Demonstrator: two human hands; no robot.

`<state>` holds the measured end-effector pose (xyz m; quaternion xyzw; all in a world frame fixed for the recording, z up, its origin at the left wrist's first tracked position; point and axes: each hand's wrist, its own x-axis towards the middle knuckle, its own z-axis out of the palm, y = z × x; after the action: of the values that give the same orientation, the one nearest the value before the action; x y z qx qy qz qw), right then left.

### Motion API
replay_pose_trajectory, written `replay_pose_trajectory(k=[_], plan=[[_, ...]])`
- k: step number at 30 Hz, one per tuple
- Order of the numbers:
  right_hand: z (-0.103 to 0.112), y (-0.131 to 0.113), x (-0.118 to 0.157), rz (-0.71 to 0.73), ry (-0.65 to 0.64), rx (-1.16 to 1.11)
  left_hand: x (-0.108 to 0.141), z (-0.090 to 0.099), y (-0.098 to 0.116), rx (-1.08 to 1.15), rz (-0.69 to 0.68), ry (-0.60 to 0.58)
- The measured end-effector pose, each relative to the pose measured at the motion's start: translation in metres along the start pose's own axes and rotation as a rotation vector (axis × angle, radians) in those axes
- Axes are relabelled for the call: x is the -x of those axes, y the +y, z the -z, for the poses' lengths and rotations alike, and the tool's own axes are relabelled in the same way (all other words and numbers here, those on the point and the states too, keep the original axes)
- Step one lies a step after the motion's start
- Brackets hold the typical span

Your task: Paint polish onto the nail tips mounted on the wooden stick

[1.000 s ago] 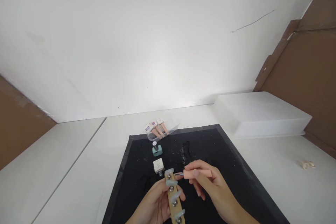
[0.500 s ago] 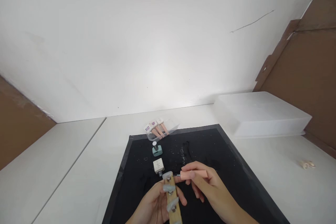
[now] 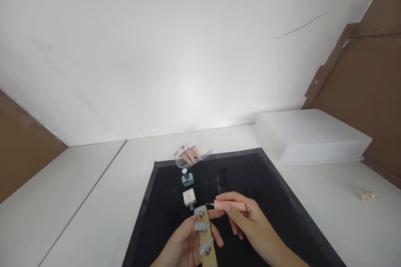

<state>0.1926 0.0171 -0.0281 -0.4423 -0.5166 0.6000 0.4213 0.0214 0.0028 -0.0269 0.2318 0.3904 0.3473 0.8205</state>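
Note:
My left hand holds a wooden strip that carries several pale grey nail tips on metal studs. My right hand pinches a peach-coloured brush cap. Its thin brush points left, just above and beside the topmost nail tip; whether they touch is too small to tell. Just beyond the strip's far end, an uncapped white square bottle lies with its neck towards me. Behind it is a teal bottle with a light-topped cap.
Under the hands lies a black mat with taped edges. A clear tray with several peach-handled bottles sits at its far edge. A large translucent box is at the back right. Small beige pieces lie on the right.
The brush cap in my right hand has shifted slightly up and left, and the brush has lifted a little near the top nail tip. My left hand is nearly unmoved.

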Motion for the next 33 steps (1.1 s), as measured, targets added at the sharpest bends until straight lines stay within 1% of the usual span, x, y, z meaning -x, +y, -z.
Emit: replay_pose_trajectory(k=[7,11,14,18,22,25,28,31,33], plan=[[0.000,0.002,0.001,0.015,-0.004,-0.010,0.001,-0.002,0.000,-0.017,0.004,-0.007],[0.000,0.003,0.001,0.052,0.002,-0.028,0.003,-0.002,0.000,-0.041,0.014,-0.017],[0.001,0.003,0.001,0.069,0.028,-0.030,0.003,-0.001,0.001,-0.040,0.020,-0.017],[0.000,0.002,0.001,0.078,0.099,-0.062,0.003,0.000,0.003,-0.011,0.026,-0.008],[0.000,-0.001,0.003,0.148,0.119,-0.127,0.004,0.000,0.003,-0.006,0.024,-0.005],[0.000,-0.003,0.004,0.223,0.072,-0.170,0.004,0.000,0.005,-0.003,0.018,-0.011],[0.000,-0.005,0.005,0.283,-0.018,-0.205,0.003,0.001,0.008,-0.014,0.036,-0.041],[0.001,-0.007,0.007,0.292,-0.096,-0.206,0.001,0.001,0.010,-0.024,0.050,-0.061],[0.000,-0.009,0.008,0.280,-0.117,-0.180,0.000,0.001,0.010,-0.023,0.050,-0.061]])
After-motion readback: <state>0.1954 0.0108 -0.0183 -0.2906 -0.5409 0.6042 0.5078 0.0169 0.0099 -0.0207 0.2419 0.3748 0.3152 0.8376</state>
